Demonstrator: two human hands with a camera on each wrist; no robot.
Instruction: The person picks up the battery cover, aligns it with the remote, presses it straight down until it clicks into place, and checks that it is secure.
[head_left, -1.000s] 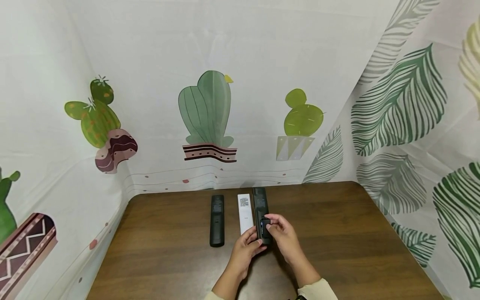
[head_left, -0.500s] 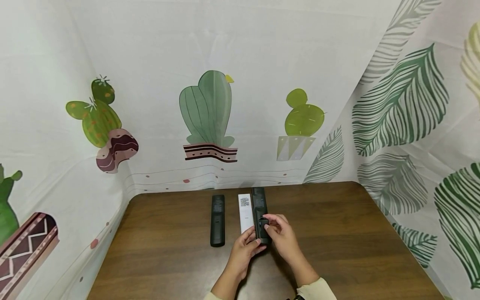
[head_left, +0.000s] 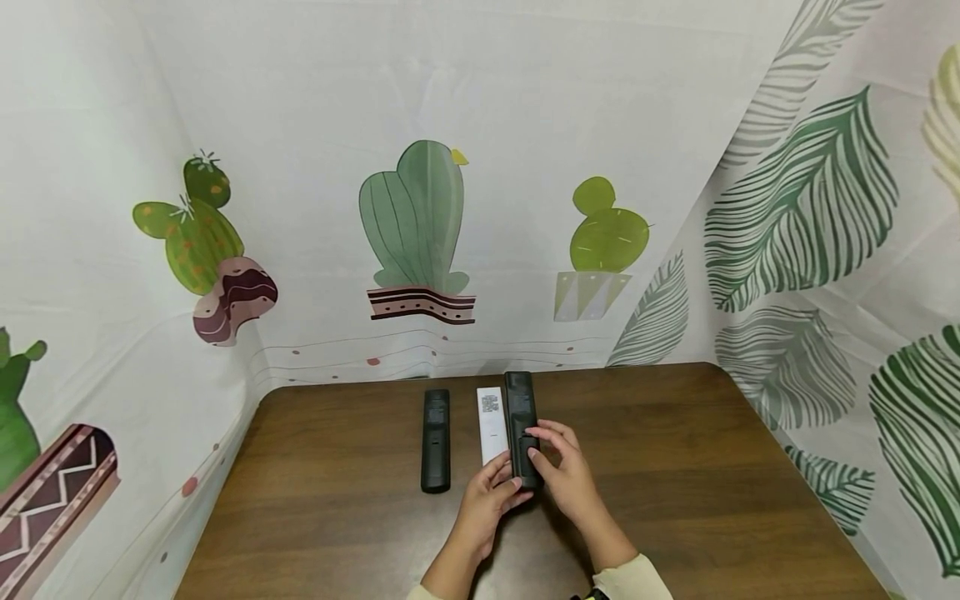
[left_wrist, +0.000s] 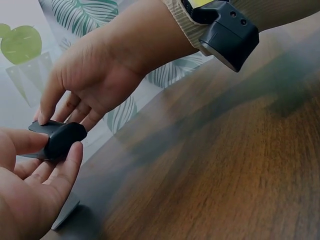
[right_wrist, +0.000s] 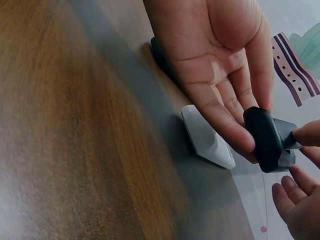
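Note:
A black remote control [head_left: 519,404] lies back up in my left hand [head_left: 483,507], gripped at its near end between thumb and fingers. Over the battery bay my right hand [head_left: 572,471] pinches the dark battery cover [right_wrist: 291,141], its thumb on the cover's face and a fingertip at the far edge. In the left wrist view the remote's rounded end [left_wrist: 67,140] shows between the two hands. The cover lies close against the remote; whether it is seated cannot be seen. The inside of the bay is hidden.
Just left of the held remote lies a white remote [head_left: 491,425] with a printed code. Another black remote [head_left: 435,442] lies farther left, back up. The brown wooden table [head_left: 330,483] ends at a patterned cloth backdrop [head_left: 510,208].
The right hand has brought the battery cover left and down over the bay. A blue patch seen inside the bay earlier is now covered. The left hand keeps its grip.

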